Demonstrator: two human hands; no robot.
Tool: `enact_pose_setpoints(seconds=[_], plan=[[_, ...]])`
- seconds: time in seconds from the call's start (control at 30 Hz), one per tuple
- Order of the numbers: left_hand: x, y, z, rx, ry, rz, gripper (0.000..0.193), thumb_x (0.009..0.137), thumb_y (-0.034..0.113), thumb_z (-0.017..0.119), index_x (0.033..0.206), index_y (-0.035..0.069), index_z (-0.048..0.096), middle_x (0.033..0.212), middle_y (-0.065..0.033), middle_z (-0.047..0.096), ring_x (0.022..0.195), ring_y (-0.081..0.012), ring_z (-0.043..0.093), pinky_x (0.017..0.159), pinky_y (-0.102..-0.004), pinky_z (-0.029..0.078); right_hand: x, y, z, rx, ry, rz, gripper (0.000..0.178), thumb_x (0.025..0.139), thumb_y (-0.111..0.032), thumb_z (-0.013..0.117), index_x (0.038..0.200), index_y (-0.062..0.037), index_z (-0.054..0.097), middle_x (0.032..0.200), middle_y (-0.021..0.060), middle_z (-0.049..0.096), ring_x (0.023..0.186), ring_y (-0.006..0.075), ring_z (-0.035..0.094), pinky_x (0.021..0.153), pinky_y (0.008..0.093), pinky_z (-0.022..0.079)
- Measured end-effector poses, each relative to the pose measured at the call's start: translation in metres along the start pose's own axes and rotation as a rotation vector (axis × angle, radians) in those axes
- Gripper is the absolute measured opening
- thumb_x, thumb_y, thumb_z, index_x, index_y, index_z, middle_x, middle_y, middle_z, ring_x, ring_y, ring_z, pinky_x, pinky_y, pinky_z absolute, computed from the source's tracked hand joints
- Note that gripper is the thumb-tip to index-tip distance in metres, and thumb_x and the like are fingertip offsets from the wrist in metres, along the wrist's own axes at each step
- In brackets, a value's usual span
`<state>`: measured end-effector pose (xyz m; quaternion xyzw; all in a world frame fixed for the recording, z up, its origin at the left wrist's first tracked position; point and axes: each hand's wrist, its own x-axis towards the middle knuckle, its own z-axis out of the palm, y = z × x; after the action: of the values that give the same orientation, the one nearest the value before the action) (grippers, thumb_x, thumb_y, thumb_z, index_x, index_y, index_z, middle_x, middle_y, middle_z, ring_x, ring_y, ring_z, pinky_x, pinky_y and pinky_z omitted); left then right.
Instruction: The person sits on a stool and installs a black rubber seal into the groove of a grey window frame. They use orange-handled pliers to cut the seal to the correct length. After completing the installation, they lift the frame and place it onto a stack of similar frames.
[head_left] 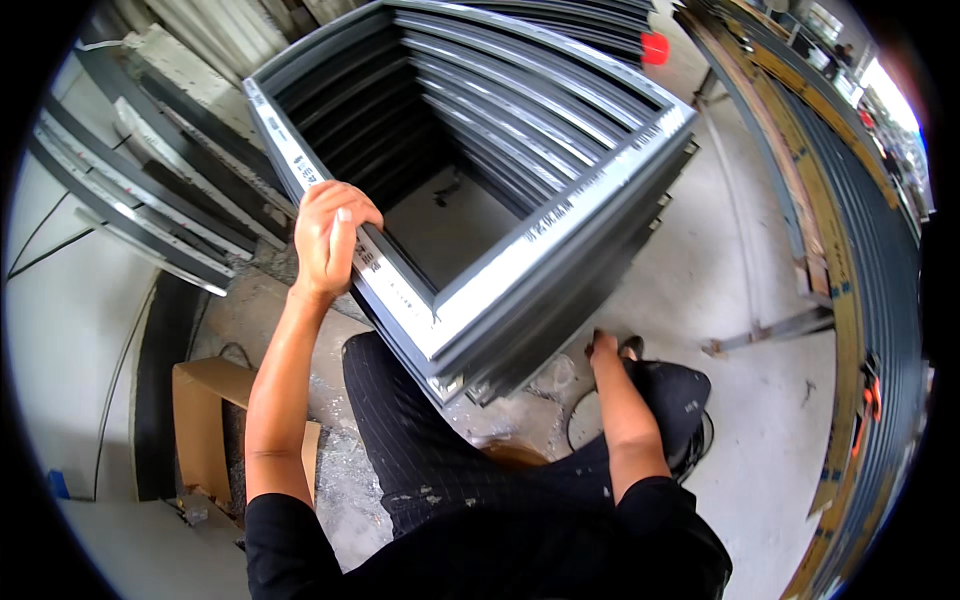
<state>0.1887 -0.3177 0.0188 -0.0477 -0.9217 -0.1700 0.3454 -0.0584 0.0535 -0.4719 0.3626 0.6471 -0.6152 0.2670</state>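
A tall stack of dark grey rectangular frames stands before me, its top frame (pixel 590 190) faced with pale, printed film. My left hand (pixel 330 235) is closed over the left side of that top frame, fingers curled across the bar. Low down on the right, beside the stack and near my right knee, is my right hand (pixel 601 346). It looks small and dark there, and its fingers are not clear enough to show whether they hold anything. Through the opening of the stack, bare floor shows, with a small dark thing (pixel 447 192) lying on it.
Curved-looking profile strips (pixel 150 200) lean at the left. An open cardboard box (pixel 205 420) sits by my left leg. Along the right runs a rack (pixel 835 260) of long dark profiles, with an orange-handled tool (pixel 869 390) on it. A red object (pixel 654 48) lies beyond the stack.
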Motion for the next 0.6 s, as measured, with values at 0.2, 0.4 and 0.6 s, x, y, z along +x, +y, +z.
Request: enact_pose_setpoints(seconds=[0.2,0.4,0.6], plan=[[0.015,0.009,0.009,0.046,-0.003,-0.028,0.035,0.094,0.018,0.039,0.072,0.003,0.062,0.078,-0.0101,0.064,0.085,-0.0303,0.060,0.095,-0.0413,0.040,-0.167,-0.150,-0.054,-0.129,-0.057,-0.946,0.028,0.093,-0.018,0.062,0.113,0.0021,0.063,0.099,0.0083,0.066,0.092,0.0179,0.064,0.081,0.0338,0.052],[0.014,0.015,0.002,0.058,-0.052,-0.088,0.035,0.093,0.019,0.040,0.074,0.002,0.063,0.081,-0.0115,0.064,0.090,-0.0308,0.059,0.100,-0.0421,0.038,-0.393,-0.211,-0.037,-0.177,-0.141,-1.705,0.014,0.091,-0.002,0.062,0.103,0.0009,0.067,0.108,0.0092,0.066,0.096,0.0173,0.063,0.086,0.0307,0.050],[0.014,0.012,0.001,0.074,-0.056,-0.098,0.032,0.093,0.017,0.042,0.074,0.003,0.064,0.081,-0.0112,0.064,0.090,-0.0306,0.060,0.098,-0.0421,0.040,-0.468,-0.231,0.023,-0.381,-0.224,-2.221,0.016,0.081,-0.005,0.069,0.096,-0.0025,0.068,0.105,0.0113,0.067,0.096,0.0300,0.063,0.084,0.0379,0.050]])
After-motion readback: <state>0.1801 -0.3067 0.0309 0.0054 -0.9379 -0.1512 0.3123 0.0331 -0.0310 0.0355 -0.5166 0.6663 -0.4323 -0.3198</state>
